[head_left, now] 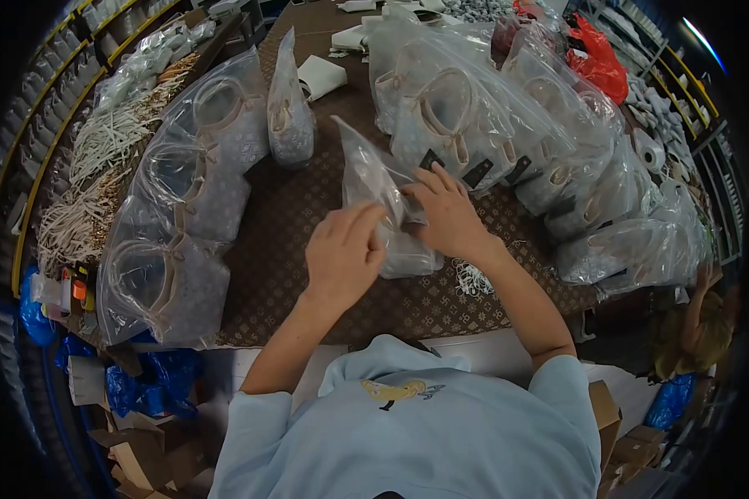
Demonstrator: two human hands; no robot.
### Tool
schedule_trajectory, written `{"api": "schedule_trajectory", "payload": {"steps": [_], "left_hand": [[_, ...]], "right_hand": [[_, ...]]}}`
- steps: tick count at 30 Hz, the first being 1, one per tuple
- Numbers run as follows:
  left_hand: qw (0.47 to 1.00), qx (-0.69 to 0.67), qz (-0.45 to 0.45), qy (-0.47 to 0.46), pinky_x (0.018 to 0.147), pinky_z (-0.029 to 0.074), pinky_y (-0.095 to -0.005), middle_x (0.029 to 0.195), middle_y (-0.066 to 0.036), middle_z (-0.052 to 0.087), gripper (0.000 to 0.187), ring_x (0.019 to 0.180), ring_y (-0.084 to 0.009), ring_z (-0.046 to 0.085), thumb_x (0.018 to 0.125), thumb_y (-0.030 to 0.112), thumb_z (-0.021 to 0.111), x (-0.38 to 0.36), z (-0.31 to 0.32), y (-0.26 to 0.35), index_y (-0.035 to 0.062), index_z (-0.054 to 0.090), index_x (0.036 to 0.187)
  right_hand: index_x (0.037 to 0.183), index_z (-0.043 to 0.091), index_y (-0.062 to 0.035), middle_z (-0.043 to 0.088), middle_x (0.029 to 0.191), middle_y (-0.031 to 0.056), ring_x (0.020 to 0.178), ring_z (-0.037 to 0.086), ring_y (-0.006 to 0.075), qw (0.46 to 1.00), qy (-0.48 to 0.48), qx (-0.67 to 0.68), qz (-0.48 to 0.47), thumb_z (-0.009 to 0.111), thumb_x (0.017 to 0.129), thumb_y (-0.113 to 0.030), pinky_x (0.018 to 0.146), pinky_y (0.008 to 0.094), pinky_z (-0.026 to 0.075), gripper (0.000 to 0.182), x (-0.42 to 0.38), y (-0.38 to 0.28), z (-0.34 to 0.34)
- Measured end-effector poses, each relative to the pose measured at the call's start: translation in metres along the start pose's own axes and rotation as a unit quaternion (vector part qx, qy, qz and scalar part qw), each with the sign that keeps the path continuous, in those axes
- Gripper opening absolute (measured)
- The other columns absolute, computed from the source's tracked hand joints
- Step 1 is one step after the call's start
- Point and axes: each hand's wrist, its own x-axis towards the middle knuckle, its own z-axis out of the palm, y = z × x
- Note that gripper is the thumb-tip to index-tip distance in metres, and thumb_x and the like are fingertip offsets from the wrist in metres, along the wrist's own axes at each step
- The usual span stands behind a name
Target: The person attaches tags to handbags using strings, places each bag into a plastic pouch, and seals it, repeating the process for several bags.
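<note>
A light handbag in a clear plastic bag (410, 256) stands on the brown patterned table, between my two hands. My left hand (347, 249) is at its left side, fingers curled and pressed together against the plastic. From the right, my right hand (449, 214) holds the plastic near its upper part, with the fingers bent; the thumb is partly hidden. Just beyond my right fingertips, a black tag (477, 173) hangs on one of several bagged handbags (441, 108). A small heap of white strings (472, 280) lies below my right wrist.
Several bagged handbags (171, 287) line the table's left side, and one stands alone (290, 125) farther back. More crowd the right (624, 249). Bundles of pale straps (100, 150) lie far left. A red plastic bag (597, 58) is back right. Another person (697, 328) is at the right edge.
</note>
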Motion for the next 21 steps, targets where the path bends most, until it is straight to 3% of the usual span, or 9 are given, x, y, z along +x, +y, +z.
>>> {"api": "schedule_trajectory", "payload": {"steps": [4, 6, 8, 14, 15, 16, 18, 19, 21], "left_hand": [[0.992, -0.029, -0.042, -0.115, 0.064, 0.047, -0.0347, 0.074, -0.006, 0.062, 0.015, 0.067, -0.0256, 0.061, 0.072, 0.019, 0.066, -0.006, 0.019, 0.005, 0.0091, 0.060, 0.083], [0.966, -0.007, -0.171, -0.192, 0.058, 0.047, -0.0352, 0.066, -0.007, 0.062, 0.019, 0.063, -0.0263, 0.061, 0.076, 0.029, 0.064, -0.002, 0.028, -0.002, 0.0093, 0.063, 0.076], [0.965, 0.000, -0.179, -0.190, 0.057, 0.047, -0.0359, 0.065, -0.009, 0.062, 0.023, 0.061, -0.0269, 0.061, 0.076, 0.032, 0.063, 0.004, 0.033, -0.001, 0.0086, 0.063, 0.073], [0.946, -0.054, -0.263, -0.181, 0.059, 0.048, -0.0373, 0.068, -0.010, 0.063, 0.030, 0.064, -0.0284, 0.062, 0.075, 0.037, 0.064, -0.005, 0.025, -0.015, 0.0068, 0.064, 0.075], [0.934, -0.077, -0.301, -0.176, 0.061, 0.048, -0.0375, 0.070, -0.011, 0.064, 0.031, 0.066, -0.0286, 0.062, 0.074, 0.037, 0.065, -0.008, 0.022, -0.018, 0.0067, 0.064, 0.077], [0.934, -0.076, -0.301, -0.178, 0.061, 0.048, -0.0375, 0.070, -0.011, 0.064, 0.031, 0.066, -0.0286, 0.062, 0.074, 0.037, 0.065, -0.008, 0.020, -0.019, 0.0067, 0.064, 0.077], [0.921, -0.042, -0.283, -0.265, 0.066, 0.048, -0.0381, 0.077, -0.012, 0.064, 0.032, 0.074, -0.0294, 0.063, 0.073, 0.037, 0.065, -0.007, 0.015, -0.018, 0.0082, 0.065, 0.087], [0.919, -0.042, -0.287, -0.267, 0.066, 0.048, -0.0381, 0.077, -0.012, 0.064, 0.032, 0.074, -0.0294, 0.063, 0.073, 0.037, 0.065, -0.011, 0.019, -0.016, 0.0082, 0.065, 0.087], [0.913, 0.031, -0.199, -0.355, 0.069, 0.048, -0.0394, 0.091, -0.012, 0.063, 0.035, 0.080, -0.0305, 0.061, 0.073, 0.034, 0.066, -0.019, 0.034, -0.016, 0.0087, 0.062, 0.097]], "right_hand": [[0.100, 0.058, -0.0081, 0.039, 0.132, 0.0120, 0.127, 0.029, 0.0389, 0.997, -0.068, 0.034, 0.009, 0.070, 0.067, -0.019, 0.101, 0.0500, 0.028, 0.037, -0.003, 0.013, 0.018], [0.097, 0.060, -0.0077, 0.040, 0.131, 0.0120, 0.127, 0.028, 0.0392, 0.996, -0.050, 0.072, 0.017, 0.070, 0.067, -0.020, 0.100, 0.0503, 0.028, 0.034, -0.003, 0.017, 0.029], [0.094, 0.061, -0.0073, 0.041, 0.130, 0.0121, 0.128, 0.027, 0.0396, 0.993, -0.034, 0.113, 0.025, 0.070, 0.067, -0.020, 0.100, 0.0506, 0.028, 0.031, -0.006, 0.019, 0.033], [0.087, 0.062, -0.0038, 0.051, 0.117, 0.0128, 0.110, 0.048, 0.0302, 0.985, 0.030, 0.170, 0.008, 0.072, 0.065, -0.022, 0.092, 0.0388, 0.039, 0.030, -0.006, 0.048, 0.027], [0.085, 0.062, -0.0028, 0.053, 0.113, 0.0133, 0.105, 0.051, 0.0281, 0.962, 0.056, 0.256, 0.077, 0.072, 0.066, -0.022, 0.089, 0.0359, 0.040, 0.029, -0.009, 0.052, 0.025], [0.084, 0.062, -0.0018, 0.055, 0.108, 0.0137, 0.099, 0.054, 0.0260, 0.926, 0.080, 0.340, 0.146, 0.072, 0.066, -0.022, 0.087, 0.0329, 0.042, 0.029, -0.011, 0.053, 0.025], [0.090, 0.061, -0.0011, 0.055, 0.105, 0.0144, 0.099, 0.053, 0.0260, 0.931, 0.055, 0.334, 0.135, 0.072, 0.068, -0.023, 0.086, 0.0326, 0.041, 0.033, -0.017, 0.050, 0.026], [0.093, 0.059, -0.0012, 0.056, 0.105, 0.0141, 0.099, 0.054, 0.0264, 0.938, 0.021, 0.326, 0.117, 0.072, 0.068, -0.022, 0.086, 0.0330, 0.041, 0.035, -0.018, 0.045, 0.033], [0.104, 0.054, -0.0019, 0.056, 0.105, 0.0135, 0.098, 0.054, 0.0281, 0.958, -0.091, 0.255, 0.089, 0.073, 0.067, -0.016, 0.088, 0.0330, 0.041, 0.044, -0.018, 0.029, 0.034]]}}
